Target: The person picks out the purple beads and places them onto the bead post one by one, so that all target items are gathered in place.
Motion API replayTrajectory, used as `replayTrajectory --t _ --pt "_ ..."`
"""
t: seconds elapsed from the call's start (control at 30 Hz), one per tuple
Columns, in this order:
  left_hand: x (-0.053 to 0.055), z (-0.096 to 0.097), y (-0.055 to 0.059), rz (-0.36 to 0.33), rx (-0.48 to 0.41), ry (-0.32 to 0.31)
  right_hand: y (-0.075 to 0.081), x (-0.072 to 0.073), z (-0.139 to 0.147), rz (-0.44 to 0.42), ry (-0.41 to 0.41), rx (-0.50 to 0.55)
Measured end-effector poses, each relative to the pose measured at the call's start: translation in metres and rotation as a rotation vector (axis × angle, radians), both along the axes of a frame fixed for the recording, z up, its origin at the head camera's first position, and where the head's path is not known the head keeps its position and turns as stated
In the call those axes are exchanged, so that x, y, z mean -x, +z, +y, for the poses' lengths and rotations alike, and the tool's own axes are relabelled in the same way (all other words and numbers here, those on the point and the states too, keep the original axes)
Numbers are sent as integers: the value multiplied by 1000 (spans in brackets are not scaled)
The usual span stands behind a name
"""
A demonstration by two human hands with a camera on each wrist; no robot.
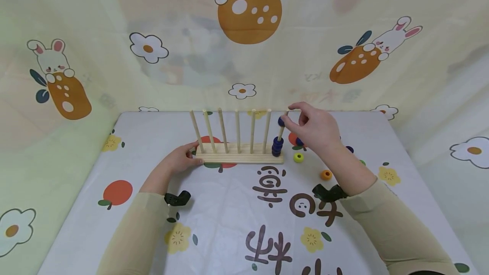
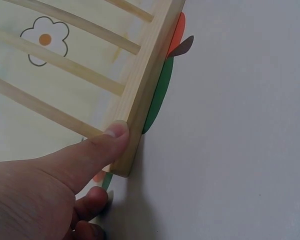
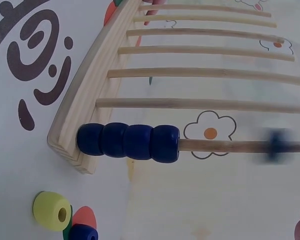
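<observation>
A wooden peg rack [image 1: 244, 159] with a row of upright rods stands on the table. My left hand [image 1: 179, 159] grips its left end, thumb [image 2: 117, 131] on the base and the other fingers behind. Several dark blue beads [image 3: 127, 141] are stacked at the bottom of the rightmost rod. Higher on that rod is one more blue bead [image 3: 276, 145], blurred in the right wrist view. Beside the rod's top is my right hand [image 1: 315, 126], thumb and index finger spread apart, the thumb tip close to the upper bead. The other rods carry no beads.
Right of the rack lie a yellow-green bead [image 1: 299, 157], an orange bead [image 1: 326, 175] and a blue bead [image 1: 299, 141]. Another blue bead [image 1: 349, 149] shows beyond the right forearm. A patterned cloth [image 1: 221, 224] covers the table, with a printed curtain [image 1: 183, 75] behind.
</observation>
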State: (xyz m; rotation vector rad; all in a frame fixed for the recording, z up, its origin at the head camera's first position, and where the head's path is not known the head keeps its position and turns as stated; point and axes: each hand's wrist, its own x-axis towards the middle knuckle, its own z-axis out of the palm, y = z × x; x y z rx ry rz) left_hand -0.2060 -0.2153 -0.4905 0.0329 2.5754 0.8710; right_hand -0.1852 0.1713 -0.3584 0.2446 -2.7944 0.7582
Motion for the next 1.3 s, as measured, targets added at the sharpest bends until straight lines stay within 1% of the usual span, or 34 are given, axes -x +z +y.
replayTrajectory --t 0.33,0.47,0.63,0.93,1.1,1.3 --pt "0 -2 1 3 0 8 -3 3 5 19 10 2" --pt "0 -2 2 -5 3 11 -6 5 9 1 14 0" --pt "0 -1 3 -6 7 10 -13 10 18 -45 12 -12" --pt "0 -1 5 6 12 1 -36 22 41 -214 10 -84" --pt "1 -1 4 1 8 0 -52 27 52 -323 14 -81" --pt "-2 1 3 9 0 -2 -69 32 62 -443 12 -92"
